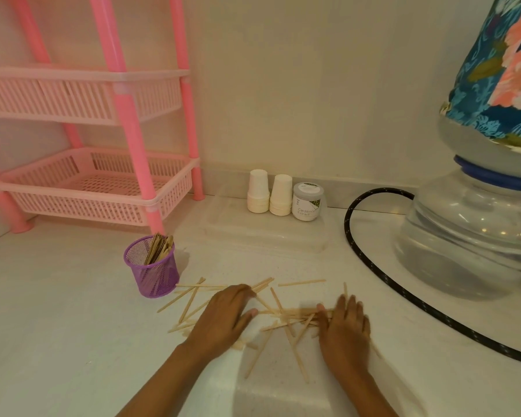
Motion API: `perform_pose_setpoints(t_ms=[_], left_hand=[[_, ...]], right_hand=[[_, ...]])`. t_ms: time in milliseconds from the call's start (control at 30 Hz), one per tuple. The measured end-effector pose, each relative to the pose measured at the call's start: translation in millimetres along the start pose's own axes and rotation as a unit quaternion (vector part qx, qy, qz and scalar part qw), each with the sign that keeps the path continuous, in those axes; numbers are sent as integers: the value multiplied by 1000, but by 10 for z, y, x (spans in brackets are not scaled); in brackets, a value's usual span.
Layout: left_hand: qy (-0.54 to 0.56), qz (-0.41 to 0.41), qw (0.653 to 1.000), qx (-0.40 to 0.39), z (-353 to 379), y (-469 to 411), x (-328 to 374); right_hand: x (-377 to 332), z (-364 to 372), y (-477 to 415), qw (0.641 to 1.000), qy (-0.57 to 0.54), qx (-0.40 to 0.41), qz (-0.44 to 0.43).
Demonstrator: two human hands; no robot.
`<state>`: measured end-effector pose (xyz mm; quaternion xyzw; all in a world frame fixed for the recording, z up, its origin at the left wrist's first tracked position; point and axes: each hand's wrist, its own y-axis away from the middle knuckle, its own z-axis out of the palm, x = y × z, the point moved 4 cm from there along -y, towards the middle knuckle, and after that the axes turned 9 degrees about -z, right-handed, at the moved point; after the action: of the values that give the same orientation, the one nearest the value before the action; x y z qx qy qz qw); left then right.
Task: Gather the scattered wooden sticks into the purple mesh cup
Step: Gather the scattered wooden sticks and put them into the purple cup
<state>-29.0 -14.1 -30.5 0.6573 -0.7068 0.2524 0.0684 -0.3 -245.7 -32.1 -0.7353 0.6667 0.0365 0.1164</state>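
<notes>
Left of the middle of the white table [57, 326] stands the purple mesh cup [152, 267], with sticks upright inside. Nearer the front edge, the left hand [226, 314] and right hand [343, 323] lie flat, fingers straight, on the scattered wooden sticks [301, 282].

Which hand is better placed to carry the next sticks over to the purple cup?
Probably the left hand: it rests on the scattered sticks on the side nearer the purple mesh cup. The right hand lies on the pile's far side and would have to cross over.
</notes>
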Motion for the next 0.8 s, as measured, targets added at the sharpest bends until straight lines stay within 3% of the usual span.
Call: perform_pose_setpoints(t_ms=[233, 367, 500, 633, 800], left_hand=[[-2, -51, 997, 58, -20, -261, 22], [9, -68, 997, 21, 5, -288, 53], [10, -103, 994, -21, 8, -293, 39], [-34, -125, 989, -66, 68, -291, 103], [-57, -126, 989, -49, 118, -341, 227]], right_hand=[[-389, 168, -87, 963, -214, -70, -149], [-476, 108, -116, 917, -322, -114, -206], [-455, -27, -148, 917, -284, -121, -253], [-414, -97, -100, 904, -173, -216, -326], [-395, -107, -2, 896, -129, -241, -351]])
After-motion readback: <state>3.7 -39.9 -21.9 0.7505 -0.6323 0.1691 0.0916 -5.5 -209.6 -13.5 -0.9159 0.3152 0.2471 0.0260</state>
